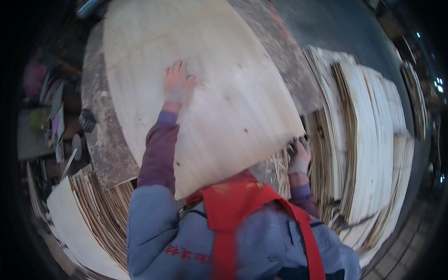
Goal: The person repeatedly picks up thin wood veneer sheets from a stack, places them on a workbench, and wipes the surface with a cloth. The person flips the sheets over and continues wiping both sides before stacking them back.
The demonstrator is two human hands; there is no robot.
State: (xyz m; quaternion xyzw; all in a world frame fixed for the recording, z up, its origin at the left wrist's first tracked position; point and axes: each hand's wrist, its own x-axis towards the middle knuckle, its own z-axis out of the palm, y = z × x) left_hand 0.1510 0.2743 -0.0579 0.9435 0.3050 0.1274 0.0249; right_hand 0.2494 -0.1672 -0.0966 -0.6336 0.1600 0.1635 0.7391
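A large pale wood veneer sheet [210,101] lies before me on a worn work table, with a few small dark knots in its face. My left hand [177,82] rests palm down on it, fingers extended and slightly spread. At the sheet's near right corner is my right hand [299,154], its fingers bent and dark at the tips. They meet the edge there, but blur hides whether they pinch it. Both hands seem to wear thin light coverings. The sheet's near edge reaches close to my red apron [241,203].
Stacks of veneer sheets stand on the right [371,140] and at the lower left [94,210]. The scuffed table top [108,143] shows on both sides of the sheet. A dark lump [87,120] sits on its left edge. Wood strips [276,171] lie near my right hand.
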